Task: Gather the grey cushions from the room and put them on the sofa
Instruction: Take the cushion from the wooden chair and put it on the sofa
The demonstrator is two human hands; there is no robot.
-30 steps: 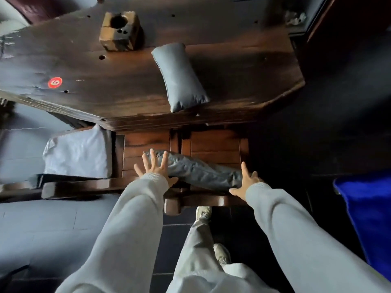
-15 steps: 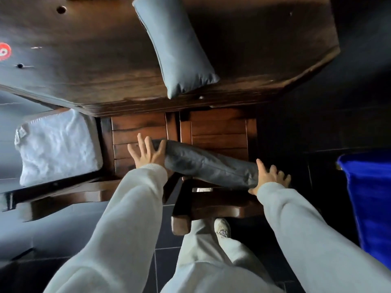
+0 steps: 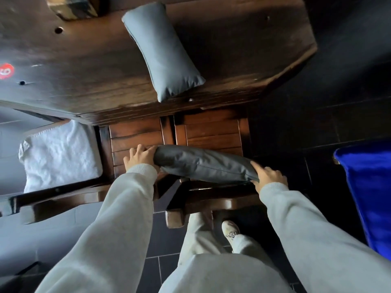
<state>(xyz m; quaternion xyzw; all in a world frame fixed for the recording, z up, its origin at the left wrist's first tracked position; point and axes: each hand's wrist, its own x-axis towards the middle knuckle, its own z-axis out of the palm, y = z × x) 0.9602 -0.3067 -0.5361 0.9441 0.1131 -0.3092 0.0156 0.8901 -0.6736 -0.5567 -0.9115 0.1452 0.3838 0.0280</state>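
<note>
Both hands have closed since a second ago, when their fingers were spread. Head view: left hand point(image 3: 141, 155) and right hand point(image 3: 267, 176) each grip one end of the dark grey cushion point(image 3: 203, 164) on the wooden chair seats point(image 3: 211, 132), probably to lift it level. A second grey cushion point(image 3: 163, 51) lies untouched on the counter point(image 3: 84, 66) beyond.

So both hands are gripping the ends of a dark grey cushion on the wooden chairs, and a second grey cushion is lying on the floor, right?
Not quite. The head view shows the second grey cushion lying on the dark wooden table, not the floor. The rest holds: the left hand and right hand grip the ends of the dark grey cushion over the wooden chairs.
</note>
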